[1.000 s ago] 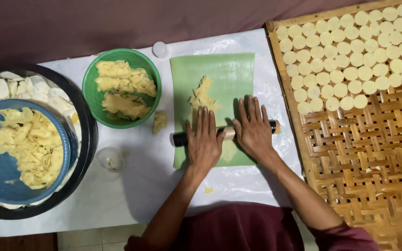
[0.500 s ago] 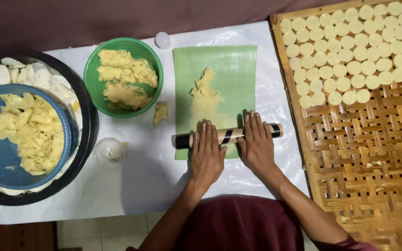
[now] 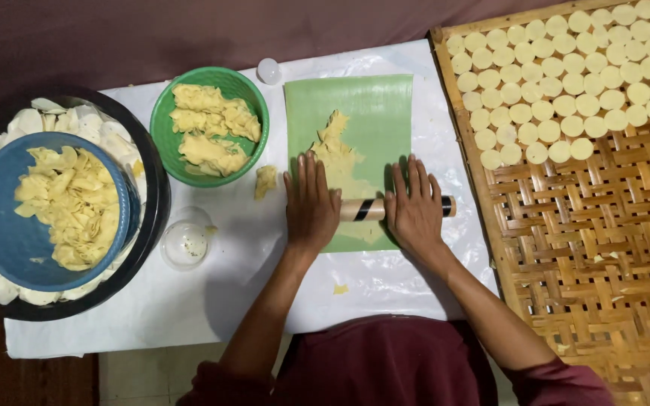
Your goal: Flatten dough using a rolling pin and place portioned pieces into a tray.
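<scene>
While both hands press flat on the rolling pin [image 3: 374, 208], neither grip closes around it: the left hand [image 3: 311, 204] and the right hand [image 3: 414, 208] rest palm-down with fingers extended toward 12 o'clock, open and holding nothing. The rolling pin lies horizontally across the lower part of the green sheet [image 3: 370, 113], its pale barrel with a dark band visible between the hands and its dark end cap projecting at 3 o'clock of the right hand. Flattened yellow dough [image 3: 336, 150] lies on the green sheet, extending from the pin toward 12 o'clock.

At 9 o'clock of the sheet, a green bowl [image 3: 161, 128] contains lumps of dough, and a small dough piece [image 3: 265, 180] lies on the desk [image 3: 114, 308] between bowl and sheet. At 7 o'clock of the green bowl stands a clear round cup [image 3: 186, 240]. At far 9 o'clock, a blue bowl [image 3: 1, 233] of dough scraps sits inside a black basin [image 3: 156, 203] with white slices. At 3 o'clock, a woven bamboo tray [image 3: 588, 256] carries rows of round dough discs [image 3: 558, 98].
</scene>
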